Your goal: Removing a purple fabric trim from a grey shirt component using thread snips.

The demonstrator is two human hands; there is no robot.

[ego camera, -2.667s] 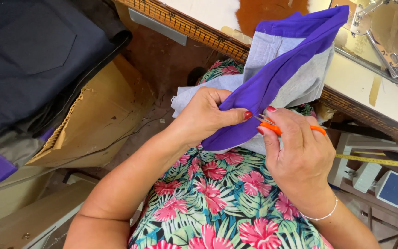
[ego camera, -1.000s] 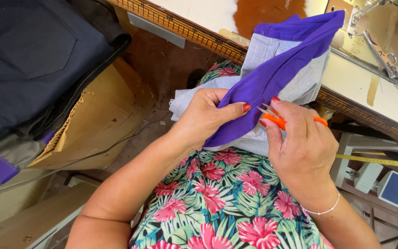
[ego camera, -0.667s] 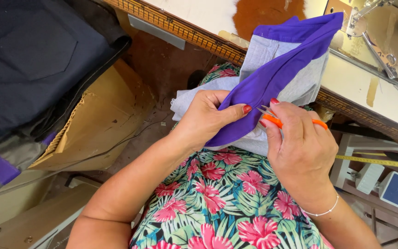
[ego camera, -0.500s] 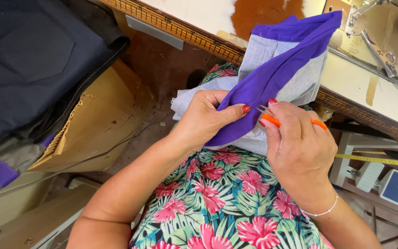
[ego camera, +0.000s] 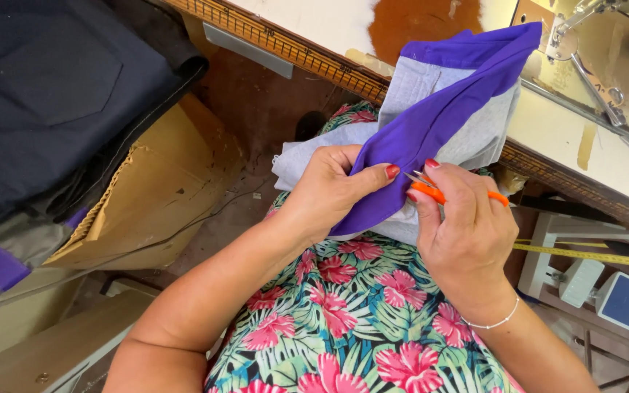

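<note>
Over your lap, just below the near edge of the sewing table (ego camera: 314,54), your left hand (ego camera: 329,193) is closed on the purple and grey fabric piece (ego camera: 431,124), thumb on top pinching the purple band against the curled fingers beneath. That piece runs from your lap up onto the tabletop, its far end lying over the near edge close to the sewing machine (ego camera: 584,29) at the far right corner.

Your right hand (ego camera: 464,225) is wrapped snugly round the orange thread snips (ego camera: 438,193), fingers folded over the handle, metal tips just beside your left thumb and touching or almost touching the purple edge. Whether the blades are parted or closed is too small to tell.

The risks sit in that tight spot. Your thumbnail lies right next to the tips, so a slip of the blades along the fold could nick the thumb. The fold is doubled under your grip; if the tips go in too deep you would likely cut cloth along with any thread, and the grey layer beneath is hidden from you. The hanging length on the tabletop could also drag and pull the seam out of your pinch.

Left of your knees a dark garment (ego camera: 60,94) lies over a cardboard box (ego camera: 161,204); a yellow tape measure (ego camera: 591,255) crosses the shelf at your right.
</note>
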